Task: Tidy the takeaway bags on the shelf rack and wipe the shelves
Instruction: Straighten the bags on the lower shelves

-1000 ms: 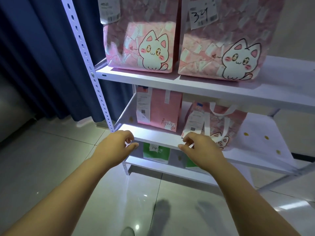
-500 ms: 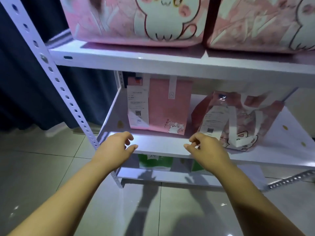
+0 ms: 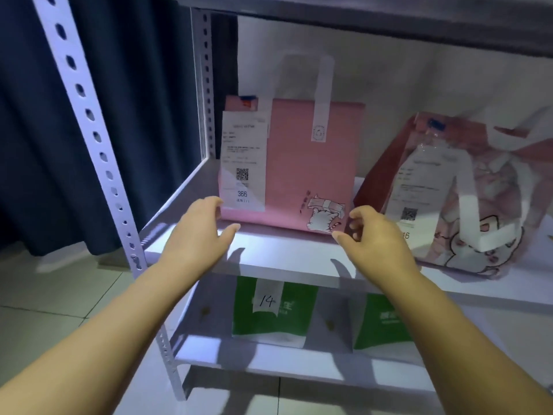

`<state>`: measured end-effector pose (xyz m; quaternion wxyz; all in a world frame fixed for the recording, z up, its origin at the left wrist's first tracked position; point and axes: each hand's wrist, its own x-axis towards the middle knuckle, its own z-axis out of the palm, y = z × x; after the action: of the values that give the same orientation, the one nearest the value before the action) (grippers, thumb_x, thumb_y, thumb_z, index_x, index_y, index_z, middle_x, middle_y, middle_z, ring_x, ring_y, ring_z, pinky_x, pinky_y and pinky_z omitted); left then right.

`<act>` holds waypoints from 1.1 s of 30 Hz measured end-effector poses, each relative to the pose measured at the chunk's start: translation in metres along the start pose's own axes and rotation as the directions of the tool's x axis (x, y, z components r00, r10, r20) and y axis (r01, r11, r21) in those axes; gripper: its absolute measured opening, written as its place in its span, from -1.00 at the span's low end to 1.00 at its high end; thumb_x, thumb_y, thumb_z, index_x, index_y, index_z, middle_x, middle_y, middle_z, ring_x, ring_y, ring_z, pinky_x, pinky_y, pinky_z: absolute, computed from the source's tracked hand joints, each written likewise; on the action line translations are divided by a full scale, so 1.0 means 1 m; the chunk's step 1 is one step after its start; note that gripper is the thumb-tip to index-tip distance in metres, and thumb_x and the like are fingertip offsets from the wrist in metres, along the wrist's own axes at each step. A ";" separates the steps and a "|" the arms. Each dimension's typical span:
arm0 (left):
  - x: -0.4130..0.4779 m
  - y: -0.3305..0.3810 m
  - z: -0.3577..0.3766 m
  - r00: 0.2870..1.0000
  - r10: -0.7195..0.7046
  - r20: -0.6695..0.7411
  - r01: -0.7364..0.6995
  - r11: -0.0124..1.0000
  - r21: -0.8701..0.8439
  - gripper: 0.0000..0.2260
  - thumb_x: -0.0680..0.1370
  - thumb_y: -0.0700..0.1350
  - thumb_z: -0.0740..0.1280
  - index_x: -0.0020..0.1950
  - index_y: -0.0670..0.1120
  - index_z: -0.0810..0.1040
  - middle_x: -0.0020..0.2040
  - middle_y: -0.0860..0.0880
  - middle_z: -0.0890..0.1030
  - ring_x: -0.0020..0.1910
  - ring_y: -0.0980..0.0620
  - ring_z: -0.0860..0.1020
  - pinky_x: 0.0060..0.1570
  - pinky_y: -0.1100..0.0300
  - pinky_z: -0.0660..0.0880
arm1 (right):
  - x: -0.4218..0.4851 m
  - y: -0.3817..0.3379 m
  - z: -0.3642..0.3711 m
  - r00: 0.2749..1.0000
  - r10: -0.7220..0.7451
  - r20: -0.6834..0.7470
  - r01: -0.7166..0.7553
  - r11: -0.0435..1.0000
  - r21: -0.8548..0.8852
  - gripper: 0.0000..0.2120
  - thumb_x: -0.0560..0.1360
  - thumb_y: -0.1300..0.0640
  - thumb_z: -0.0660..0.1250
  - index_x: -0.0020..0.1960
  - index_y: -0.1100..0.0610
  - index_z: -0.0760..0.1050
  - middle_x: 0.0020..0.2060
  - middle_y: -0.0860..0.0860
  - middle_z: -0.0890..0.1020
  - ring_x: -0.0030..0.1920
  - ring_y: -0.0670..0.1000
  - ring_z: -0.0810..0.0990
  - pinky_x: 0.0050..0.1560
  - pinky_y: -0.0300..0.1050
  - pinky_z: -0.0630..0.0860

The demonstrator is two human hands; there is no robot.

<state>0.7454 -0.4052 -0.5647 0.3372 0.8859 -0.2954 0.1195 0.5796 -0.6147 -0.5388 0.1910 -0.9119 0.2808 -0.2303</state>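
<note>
A plain pink takeaway bag [image 3: 302, 163] with a white receipt marked 366 stands upright on the white middle shelf [image 3: 284, 256]. My left hand [image 3: 197, 238] is at its lower left corner, fingers apart, fingertips near the receipt. My right hand [image 3: 374, 238] is at its lower right corner, fingers curled and apart, holding nothing. To the right a cat-print pink bag [image 3: 466, 199] with a receipt leans tilted on the same shelf.
Two green bags, one [image 3: 269, 313] labelled 14 and another [image 3: 383, 322], stand on the lower shelf. A perforated white upright [image 3: 98, 163] runs down the left. Dark blue curtain [image 3: 36, 124] hangs behind; tiled floor below. The shelf above [image 3: 359, 16] limits headroom.
The view dropped and closed in on the middle shelf. Both hands moved forward from the shelf's front edge to the lower corners of the plain pink bag.
</note>
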 end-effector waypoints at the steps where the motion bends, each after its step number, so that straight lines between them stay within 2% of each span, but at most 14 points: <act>1: 0.002 -0.002 0.006 0.999 0.005 -0.040 -0.006 1.000 -0.012 -0.55 0.47 0.04 0.38 0.28 -0.10 0.39 0.12 -0.07 0.50 0.09 -0.06 0.49 0.05 0.08 0.44 | 0.002 0.002 0.005 1.000 0.007 -0.026 -0.007 1.000 -0.011 -0.55 0.45 -0.05 0.38 0.26 0.11 0.37 0.02 -0.02 0.53 -0.04 0.00 0.52 -0.07 -0.09 0.47; 3: 0.007 -0.004 0.016 0.994 0.016 -0.108 -0.018 1.000 -0.017 -0.60 0.45 0.04 0.39 0.19 -0.10 0.39 0.09 -0.09 0.47 0.13 -0.12 0.44 0.07 0.04 0.42 | 0.006 0.003 0.015 0.998 0.034 -0.062 -0.035 0.999 -0.019 -0.47 0.44 -0.05 0.39 0.29 0.15 0.32 0.13 0.04 0.46 0.05 0.06 0.49 0.01 -0.05 0.47; 7: 0.016 -0.006 0.029 0.989 -0.025 -0.142 0.029 0.999 0.022 -0.61 0.45 0.08 0.38 -0.04 -0.10 0.23 -0.06 -0.05 0.29 0.11 -0.15 0.31 -0.03 0.13 0.22 | 0.014 0.001 0.029 0.995 0.057 -0.078 -0.062 0.996 -0.065 -0.51 0.43 -0.06 0.40 0.18 0.19 0.30 0.10 0.10 0.40 -0.05 0.04 0.38 -0.09 -0.09 0.37; 9: 0.022 -0.008 0.030 0.991 -0.080 -0.105 0.083 0.996 0.022 -0.61 0.47 0.09 0.36 -0.02 -0.12 0.25 -0.07 -0.05 0.27 0.12 -0.14 0.29 -0.05 0.14 0.21 | 0.018 -0.002 0.031 0.995 0.078 -0.055 -0.080 0.996 -0.049 -0.51 0.44 -0.06 0.39 0.17 0.22 0.30 0.09 0.12 0.39 -0.07 0.05 0.39 -0.11 -0.07 0.39; 11: 0.029 -0.010 0.029 0.991 -0.125 -0.038 0.125 0.992 0.012 -0.60 0.48 0.10 0.33 0.07 -0.17 0.31 -0.06 -0.07 0.35 0.14 -0.13 0.29 -0.08 0.10 0.28 | 0.022 -0.005 0.032 0.995 0.098 -0.018 -0.099 0.994 -0.046 -0.53 0.44 -0.06 0.39 0.12 0.23 0.32 0.03 0.11 0.42 -0.09 0.06 0.45 -0.15 -0.07 0.41; 15: 0.037 -0.008 0.024 0.996 -0.082 0.031 0.082 0.997 0.014 -0.61 0.48 0.10 0.31 0.15 -0.14 0.38 0.05 -0.10 0.48 0.16 -0.12 0.31 -0.04 0.06 0.35 | 0.028 -0.007 0.030 0.994 0.105 0.009 -0.105 0.994 -0.004 -0.68 0.44 -0.02 0.38 -0.08 0.19 0.35 -0.16 0.08 0.50 -0.26 0.00 0.49 -0.39 -0.12 0.36; 20: 0.035 -0.010 0.018 0.999 -0.040 0.001 0.040 0.999 -0.022 -0.62 0.47 0.08 0.34 0.17 -0.11 0.42 0.09 -0.08 0.52 0.16 -0.10 0.34 0.02 0.06 0.40 | 0.028 -0.006 0.026 0.994 0.107 0.019 -0.109 0.989 0.096 -0.68 0.43 -0.01 0.40 0.01 0.17 0.39 -0.15 0.04 0.55 -0.18 0.01 0.53 -0.20 -0.04 0.52; 24: 0.033 -0.012 0.014 0.999 -0.046 0.029 0.046 0.999 0.006 -0.63 0.47 0.09 0.33 0.16 -0.10 0.42 0.09 -0.06 0.53 0.16 -0.09 0.36 0.02 0.03 0.45 | 0.025 -0.006 0.026 0.994 0.100 0.038 -0.103 0.990 0.097 -0.64 0.43 -0.04 0.40 0.04 0.17 0.37 -0.11 0.03 0.54 -0.14 0.00 0.53 -0.14 -0.02 0.52; 27: 0.032 -0.012 0.009 0.998 -0.048 0.029 0.048 0.999 -0.002 -0.63 0.47 0.08 0.34 0.15 -0.11 0.43 0.08 -0.06 0.53 0.12 -0.09 0.43 0.04 0.01 0.47 | 0.023 -0.008 0.024 0.994 0.107 0.025 -0.108 0.993 0.037 -0.61 0.44 -0.07 0.38 0.09 0.17 0.37 -0.02 0.06 0.51 -0.10 0.02 0.50 -0.15 -0.06 0.46; 30: 0.025 -0.008 0.007 0.998 -0.021 -0.063 0.021 1.000 -0.005 -0.66 0.45 0.08 0.35 0.10 -0.10 0.44 0.08 -0.09 0.49 0.07 -0.12 0.44 0.03 0.00 0.46 | 0.016 -0.010 0.018 0.996 0.050 -0.070 -0.051 0.998 -0.020 -0.51 0.47 -0.07 0.35 0.28 0.15 0.33 0.15 0.06 0.47 0.01 0.02 0.47 -0.01 -0.08 0.45; 32: 0.017 -0.004 0.008 0.992 0.034 -0.119 -0.033 0.999 0.009 -0.61 0.46 0.09 0.34 0.19 -0.08 0.44 0.14 -0.09 0.46 0.13 -0.11 0.42 0.07 0.00 0.45 | 0.005 -0.008 0.011 0.986 -0.052 -0.158 0.054 0.998 0.011 -0.50 0.48 -0.07 0.34 0.34 0.10 0.33 0.21 0.01 0.48 0.08 -0.01 0.48 0.07 -0.10 0.45; 33: 0.013 -0.002 0.009 0.989 0.067 -0.128 -0.067 0.998 0.008 -0.56 0.46 0.10 0.33 0.27 -0.06 0.41 0.19 -0.08 0.45 0.18 -0.10 0.41 0.12 0.00 0.43 | -0.002 -0.007 0.007 0.973 -0.110 -0.205 0.117 0.993 0.023 -0.55 0.48 -0.06 0.33 0.31 0.08 0.37 0.16 -0.02 0.51 0.07 -0.03 0.51 0.07 -0.13 0.46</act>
<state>0.7567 -0.4160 -0.5672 0.3497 0.8665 -0.3025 0.1880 0.5849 -0.6070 -0.5414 0.1637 -0.8947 0.2422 -0.3376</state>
